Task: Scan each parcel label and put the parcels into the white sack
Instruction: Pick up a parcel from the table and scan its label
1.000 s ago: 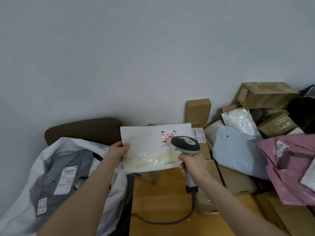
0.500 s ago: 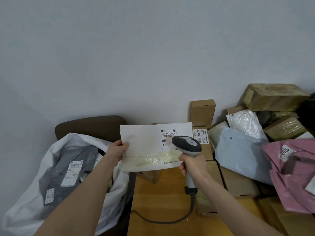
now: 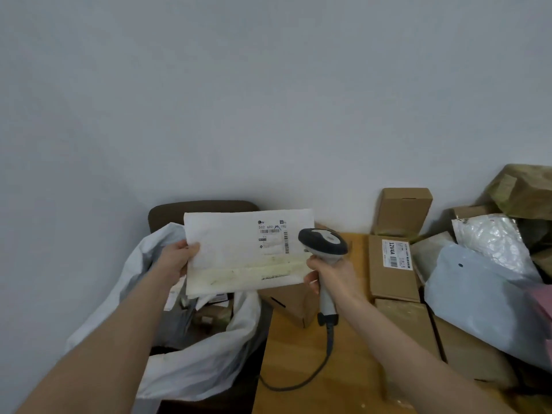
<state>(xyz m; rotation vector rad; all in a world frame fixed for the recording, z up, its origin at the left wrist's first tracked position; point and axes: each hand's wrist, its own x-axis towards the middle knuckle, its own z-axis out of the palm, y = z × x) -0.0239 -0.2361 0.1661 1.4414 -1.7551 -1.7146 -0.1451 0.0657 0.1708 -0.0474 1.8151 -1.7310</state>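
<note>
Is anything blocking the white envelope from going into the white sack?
Nothing visible does. The left hand holds the white envelope over the white sack, at its open mouth; only parcels already inside lie below it.

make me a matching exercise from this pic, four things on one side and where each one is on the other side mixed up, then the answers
Things
1. envelope
2. scanner
3. sack
4. box with the 12V4A label

Places
a. lying flat, to the right of the scanner
b. gripped by its handle in the right hand
c. open at lower left, with parcels inside
d. held by its edge in the left hand

Pairs: 1-d, 2-b, 3-c, 4-a
</note>
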